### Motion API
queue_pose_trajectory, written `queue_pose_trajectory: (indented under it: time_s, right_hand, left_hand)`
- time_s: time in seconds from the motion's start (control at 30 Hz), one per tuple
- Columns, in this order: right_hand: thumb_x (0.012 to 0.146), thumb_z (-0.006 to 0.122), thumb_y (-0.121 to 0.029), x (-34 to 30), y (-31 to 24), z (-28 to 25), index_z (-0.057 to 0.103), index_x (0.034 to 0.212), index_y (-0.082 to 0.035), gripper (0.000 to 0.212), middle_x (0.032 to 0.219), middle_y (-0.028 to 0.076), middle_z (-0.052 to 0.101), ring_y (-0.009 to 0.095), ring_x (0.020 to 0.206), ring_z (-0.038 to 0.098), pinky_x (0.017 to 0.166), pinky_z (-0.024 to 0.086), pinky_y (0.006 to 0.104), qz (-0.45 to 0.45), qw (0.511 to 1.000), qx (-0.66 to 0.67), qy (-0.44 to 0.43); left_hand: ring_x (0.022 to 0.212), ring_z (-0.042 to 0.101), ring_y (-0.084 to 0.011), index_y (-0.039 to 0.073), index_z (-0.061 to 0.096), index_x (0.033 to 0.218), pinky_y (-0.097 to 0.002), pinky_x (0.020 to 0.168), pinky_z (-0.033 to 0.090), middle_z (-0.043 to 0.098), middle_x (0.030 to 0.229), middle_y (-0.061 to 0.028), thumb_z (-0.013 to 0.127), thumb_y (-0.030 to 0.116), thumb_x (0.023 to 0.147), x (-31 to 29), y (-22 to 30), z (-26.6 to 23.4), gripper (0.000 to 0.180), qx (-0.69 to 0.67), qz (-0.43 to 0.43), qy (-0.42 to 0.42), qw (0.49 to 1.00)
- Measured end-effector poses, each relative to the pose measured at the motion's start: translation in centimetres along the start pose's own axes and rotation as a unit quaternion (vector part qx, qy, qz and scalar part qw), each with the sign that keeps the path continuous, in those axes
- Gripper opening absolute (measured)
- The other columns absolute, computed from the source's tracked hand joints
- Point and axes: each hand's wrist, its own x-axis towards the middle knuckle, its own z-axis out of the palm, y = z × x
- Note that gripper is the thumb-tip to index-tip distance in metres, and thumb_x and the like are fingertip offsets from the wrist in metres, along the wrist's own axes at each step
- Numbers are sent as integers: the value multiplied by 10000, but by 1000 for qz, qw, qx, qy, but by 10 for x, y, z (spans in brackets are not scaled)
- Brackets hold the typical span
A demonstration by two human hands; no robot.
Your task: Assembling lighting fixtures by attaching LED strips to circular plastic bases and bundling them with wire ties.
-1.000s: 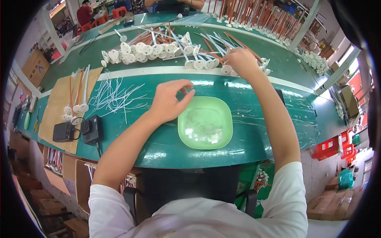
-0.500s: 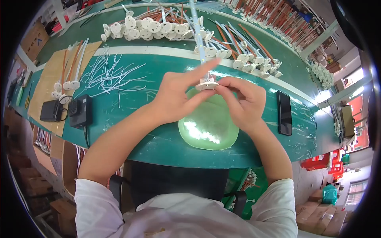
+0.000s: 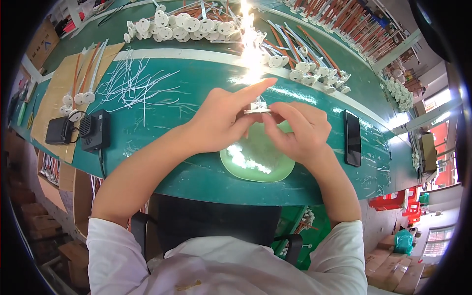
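Above a light green plastic tray (image 3: 255,167), both hands hold the white round base (image 3: 257,111) of an LED strip light. Its upright strip (image 3: 250,51) glows glaring white and rises away from me. My left hand (image 3: 212,123) grips the base from the left between thumb and fingers, its index finger stretched out past the strip's foot. From the right, my right hand (image 3: 301,129) pinches the base's edge with thumb and curled fingertips. Whatever small parts lie between the fingertips cannot be made out.
Loose white wires (image 3: 140,86) lie left of my hands. Beyond them, a black power box (image 3: 96,130) and a smaller black box (image 3: 60,131) sit by a cardboard sheet (image 3: 48,110). A phone (image 3: 352,140) lies right. Several similar white-based strips (image 3: 184,27) are piled at the back.
The strip was unlit and now shines brightly. The white base has tipped so that it shows more edge-on. Both hands stay around it, with small finger shifts.
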Motion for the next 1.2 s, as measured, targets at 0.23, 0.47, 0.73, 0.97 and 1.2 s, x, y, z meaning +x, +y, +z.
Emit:
queue_pose_trajectory:
  time_s: [0.23, 0.47, 0.73, 0.97, 1.2]
  right_hand:
    - [733, 775, -6, -3, 1, -3, 684, 860, -11, 156, 721, 82, 694, 180, 590, 676, 535, 516, 259, 19, 1000, 9, -18]
    - [762, 751, -36, 6, 3, -15, 686, 882, -11, 139, 732, 112, 687, 204, 654, 691, 534, 509, 260, 239, 963, 112, -43]
    - [691, 744, -34, -3, 0, -28, 667, 846, 20, 181, 764, 147, 669, 283, 703, 672, 661, 522, 349, 154, 881, 130, -428]
    - [719, 721, -26, 0, 6, -26, 685, 822, 16, 117, 751, 151, 668, 287, 676, 650, 630, 507, 351, 171, 859, 210, -434]
    - [802, 701, -54, 3, 8, -25, 705, 849, 13, 83, 699, 60, 655, 108, 608, 590, 557, 458, 250, 248, 884, 237, -319]
  left_hand:
    - [643, 690, -274, 83, 585, 1273, -346, 596, 538, 678, 728, -131, 609, -31, 815, 5, -11, 3, 473, 111, 171, 15, 979]
    - [720, 684, -319, 68, 605, 1179, -373, 646, 526, 683, 786, -155, 613, 123, 906, 7, -1, -3, 279, 90, 10, -23, 996]
    - [753, 707, -248, 71, 612, 1160, -323, 659, 532, 684, 801, -110, 611, 127, 929, 2, -13, 5, 238, 141, 84, -6, 986]
    - [727, 693, -255, 68, 627, 1148, -310, 651, 525, 688, 836, -117, 635, 142, 913, 4, -8, 3, 246, 153, 64, -17, 986]
    - [770, 670, -150, 50, 653, 1120, -281, 729, 527, 695, 871, -81, 664, 146, 893, 4, -1, 0, 247, 68, 30, 7, 997]
